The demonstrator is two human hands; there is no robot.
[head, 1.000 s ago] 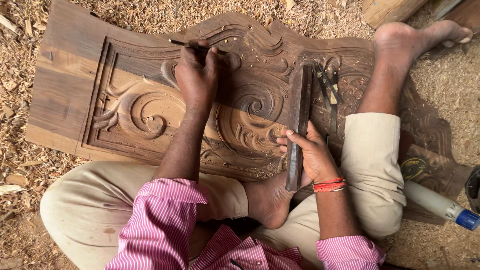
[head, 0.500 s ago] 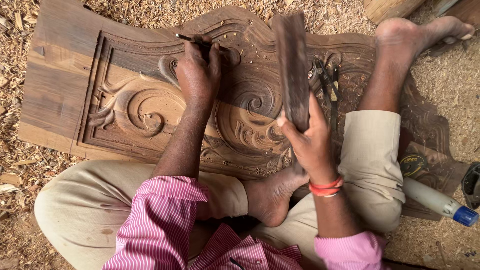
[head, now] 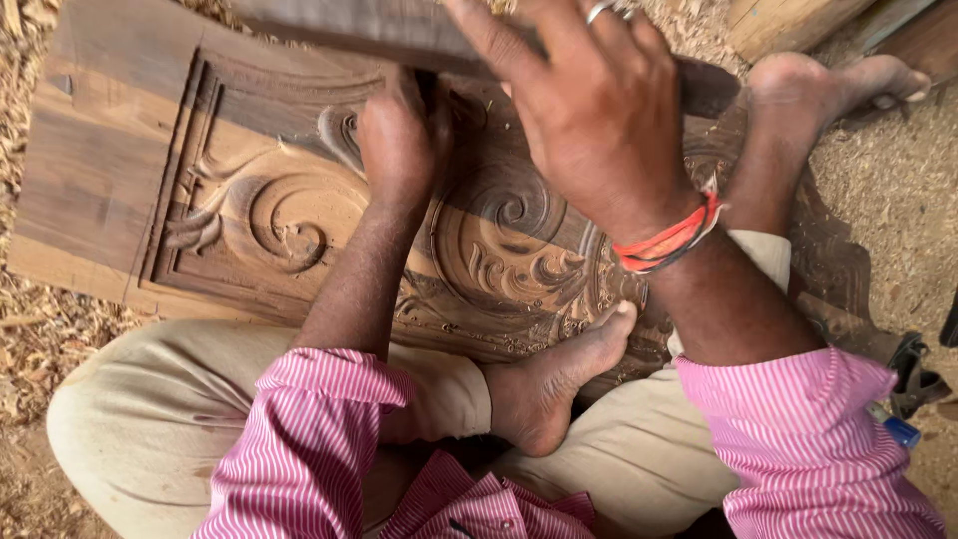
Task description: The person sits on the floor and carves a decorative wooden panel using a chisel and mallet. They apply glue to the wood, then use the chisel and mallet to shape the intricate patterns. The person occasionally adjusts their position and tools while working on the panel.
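Observation:
A carved wooden panel (head: 130, 170) with scrolls and leaves lies on the ground across my legs. My left hand (head: 399, 140) is closed around a chisel whose blade is hidden behind the fist, pressed on the carving near the panel's upper middle. My right hand (head: 589, 110) grips a long dark wooden mallet bar (head: 339, 25) raised high and crosswise, close to the camera, above the left hand. Red and orange threads circle my right wrist (head: 669, 240).
Wood shavings (head: 40, 329) cover the ground at left. My bare feet rest on the panel, one at the middle bottom (head: 559, 369), one at the upper right (head: 798, 90). A blue-capped tube (head: 898, 429) and a wood block (head: 788, 20) lie at right.
My right hand picked the wooden bar up off the panel and swung it up and leftward over my left hand. The left hand stayed on the chisel.

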